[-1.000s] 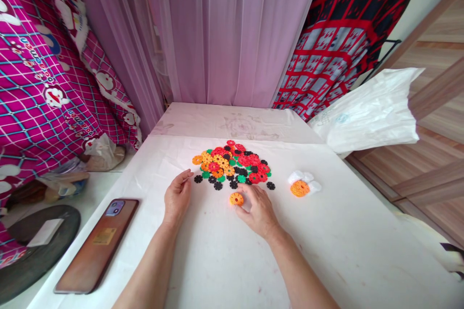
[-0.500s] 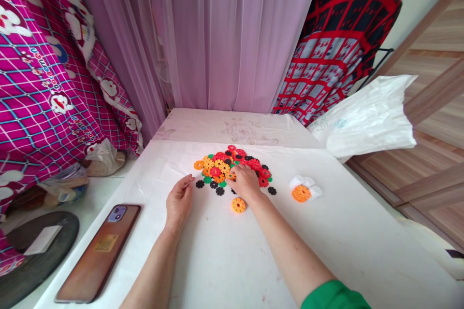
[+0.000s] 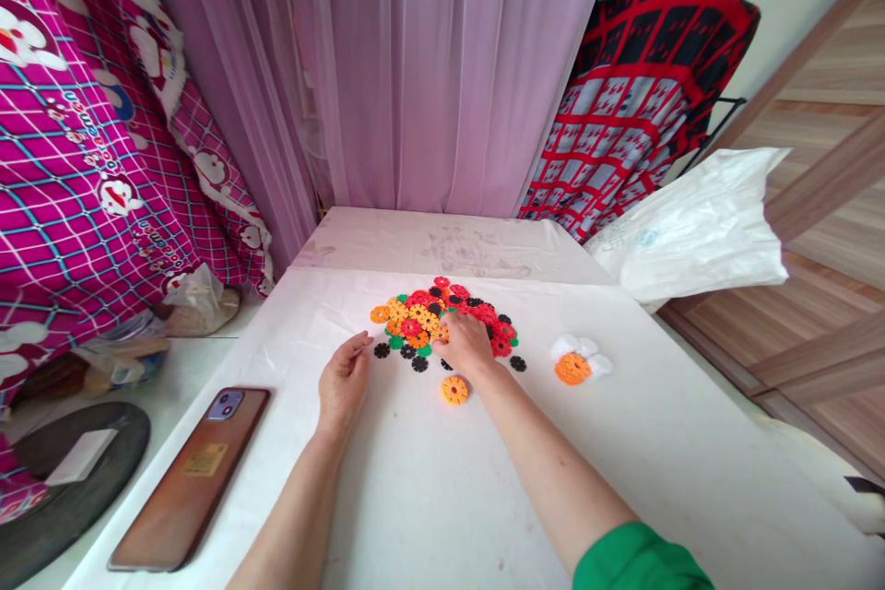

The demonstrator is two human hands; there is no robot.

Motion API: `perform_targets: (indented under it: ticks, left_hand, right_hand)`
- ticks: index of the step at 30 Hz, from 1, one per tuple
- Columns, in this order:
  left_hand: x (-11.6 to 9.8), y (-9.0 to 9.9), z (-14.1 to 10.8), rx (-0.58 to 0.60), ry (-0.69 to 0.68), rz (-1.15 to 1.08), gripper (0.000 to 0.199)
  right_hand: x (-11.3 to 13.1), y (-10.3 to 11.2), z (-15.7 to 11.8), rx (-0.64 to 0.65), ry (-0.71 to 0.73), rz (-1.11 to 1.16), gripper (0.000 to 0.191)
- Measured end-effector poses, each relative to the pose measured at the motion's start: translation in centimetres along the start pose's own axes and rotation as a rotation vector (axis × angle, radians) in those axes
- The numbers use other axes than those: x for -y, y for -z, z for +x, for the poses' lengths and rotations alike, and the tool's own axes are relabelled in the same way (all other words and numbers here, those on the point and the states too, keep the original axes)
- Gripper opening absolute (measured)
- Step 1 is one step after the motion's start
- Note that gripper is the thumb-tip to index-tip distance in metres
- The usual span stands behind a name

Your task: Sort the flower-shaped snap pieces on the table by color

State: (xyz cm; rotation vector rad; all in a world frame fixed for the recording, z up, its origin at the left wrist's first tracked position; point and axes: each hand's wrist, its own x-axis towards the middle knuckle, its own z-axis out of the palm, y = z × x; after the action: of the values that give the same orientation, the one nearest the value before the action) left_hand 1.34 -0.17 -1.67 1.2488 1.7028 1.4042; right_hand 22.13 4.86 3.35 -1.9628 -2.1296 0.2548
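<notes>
A heap of notched plastic discs [image 3: 418, 318] in yellow, orange, red, black and green lies on the white-covered table [image 3: 429, 498]. My right hand [image 3: 466, 346] reaches into the front of the heap, its fingers bent down beside an orange disc [image 3: 441, 333]; its fingertips are partly hidden. To the left of the heap, my left hand [image 3: 344, 378] rests with thumb and fingers drawn together; what they hold, if anything, is too small to make out. Between my forearms lies a short stack of orange discs [image 3: 454, 390]. Close to my left fingertips is a loose black disc [image 3: 382, 350].
Right of the heap sits an assembled piece of orange discs [image 3: 572, 369] with white parts [image 3: 587, 352] behind it. A brown phone [image 3: 194, 479] lies at the left table edge. A white plastic bag [image 3: 698, 230] stands at the far right corner, and a purple curtain [image 3: 429, 64] hangs behind.
Both hands hold nearly the same places. The view has shifted very slightly; the discs show no clear movement.
</notes>
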Motion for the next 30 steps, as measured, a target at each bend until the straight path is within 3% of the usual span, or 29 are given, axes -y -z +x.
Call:
perform_targets:
  ticks: [4, 8, 14, 30]
  left_hand:
    - [0.1, 0.0, 0.1, -0.002, 0.007, -0.005, 0.028]
    - [0.0, 0.0, 0.0, 0.002, 0.0, 0.01, 0.028]
    - [-0.2, 0.0, -0.2, -0.007, -0.002, 0.017, 0.028]
    - [-0.3, 0.0, -0.1, -0.003, -0.006, 0.008, 0.029]
  right_hand:
    - [-1.0, 0.8, -1.3, -0.08, 0.013, 0.207, 0.027]
    - [-2.6, 0.9, -5.2, -0.102, 0.068, 0.438, 0.023]
    - [-3.7, -0.6, -9.9, -0.23, 0.218, 0.406, 0.029]
    - [-3.1, -1.0, -9.7, -0.242, 0.315, 0.241, 0.034]
